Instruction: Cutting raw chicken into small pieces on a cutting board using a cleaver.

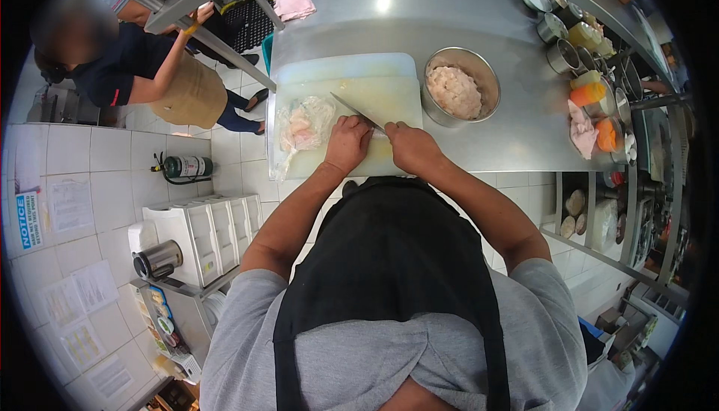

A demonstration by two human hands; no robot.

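Observation:
My right hand (413, 146) grips a kitchen knife (356, 109), its blade slanting to the far left over a pale plastic cutting board (393, 88). My left hand (349, 142) is curled on the board close to the blade, its fingertips holding down a pale piece of raw meat (379, 132) that is mostly hidden. Left of that hand, several pieces of raw meat (300, 129) lie on a clear plastic bag (320, 109). A round steel pot (490, 74) stands right of the board, with a mound of pale minced meat (458, 94) inside.
Beneath everything is a stainless steel table (522, 136). A pink cloth (295, 5) lies at its far left corner, another cloth (582, 129) at the right. Steel containers (563, 56) and orange-topped bottles (588, 94) line the right end. A person (163, 68) stands beyond the left shelf post.

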